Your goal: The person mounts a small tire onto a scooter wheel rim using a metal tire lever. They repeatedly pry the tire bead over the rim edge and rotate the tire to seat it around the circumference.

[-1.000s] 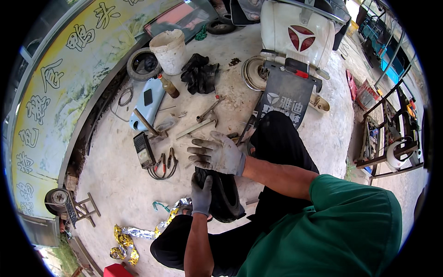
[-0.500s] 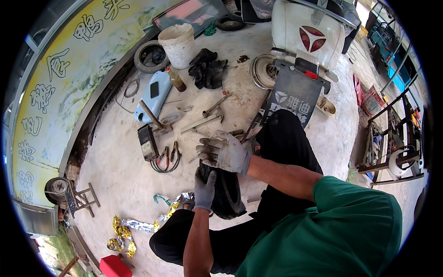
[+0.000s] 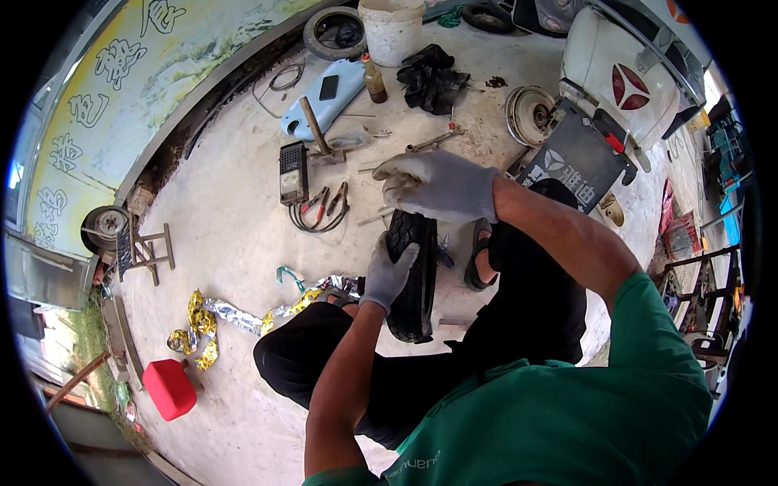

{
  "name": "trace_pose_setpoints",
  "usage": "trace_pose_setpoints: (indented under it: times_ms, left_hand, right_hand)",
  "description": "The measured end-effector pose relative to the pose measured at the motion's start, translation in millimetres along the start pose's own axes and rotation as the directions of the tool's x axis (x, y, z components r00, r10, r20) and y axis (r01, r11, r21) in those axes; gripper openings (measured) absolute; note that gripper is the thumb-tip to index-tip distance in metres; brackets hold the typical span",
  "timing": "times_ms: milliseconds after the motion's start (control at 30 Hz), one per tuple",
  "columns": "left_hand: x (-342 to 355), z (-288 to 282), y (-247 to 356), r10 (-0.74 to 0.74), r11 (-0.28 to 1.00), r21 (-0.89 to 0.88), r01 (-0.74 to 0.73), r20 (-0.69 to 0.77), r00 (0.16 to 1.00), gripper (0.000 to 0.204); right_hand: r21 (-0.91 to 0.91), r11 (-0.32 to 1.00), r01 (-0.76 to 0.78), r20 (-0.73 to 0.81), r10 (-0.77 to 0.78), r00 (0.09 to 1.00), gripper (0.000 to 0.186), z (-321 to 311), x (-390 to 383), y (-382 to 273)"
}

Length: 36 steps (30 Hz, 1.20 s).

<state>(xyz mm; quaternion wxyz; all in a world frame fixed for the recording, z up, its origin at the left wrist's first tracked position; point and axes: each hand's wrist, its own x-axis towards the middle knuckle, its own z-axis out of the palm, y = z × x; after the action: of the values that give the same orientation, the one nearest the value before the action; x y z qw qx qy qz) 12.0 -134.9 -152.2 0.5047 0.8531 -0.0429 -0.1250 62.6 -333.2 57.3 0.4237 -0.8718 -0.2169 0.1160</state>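
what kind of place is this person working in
Probably an informal scooter repair spot: the left hand holds a black tire, a hammer is among the tools beyond, and a white scooter stands toward the upper right.

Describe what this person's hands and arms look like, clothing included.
The left glove and right glove are grey with snug cuffs; the right one's fingers look smudged. Forearms are bare below short, dark green sleeves.
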Motion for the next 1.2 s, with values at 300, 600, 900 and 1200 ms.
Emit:
trace_pose_setpoints:
  times_ms: [300,600,900,1200]
  left_hand:
    - [2,-8,9,-0.068,0.997,0.026,0.067,0.025,0.997,0.095]
    - [-2,-16,10,-0.081,0.994,0.075,0.077,0.041,0.996,0.098]
    - [1,-13,1,-0.054,0.994,0.098,0.054,-0.005,0.999,0.089]
    - [3,-12,-1,-0.049,0.995,0.087,0.049,0.004,0.999,0.086]
  right_hand:
    - [-0.695,0.624,0.357,-0.181,-0.632,0.754,0.053,-67,-19,-141]
    - [-0.704,0.656,0.272,-0.207,-0.555,0.806,0.055,-93,-62,-151]
    - [-0.658,0.658,0.365,-0.073,-0.539,0.839,0.057,-102,-57,-172]
    - [-0.269,0.898,0.348,0.148,-0.319,0.936,0.06,-100,-15,-202]
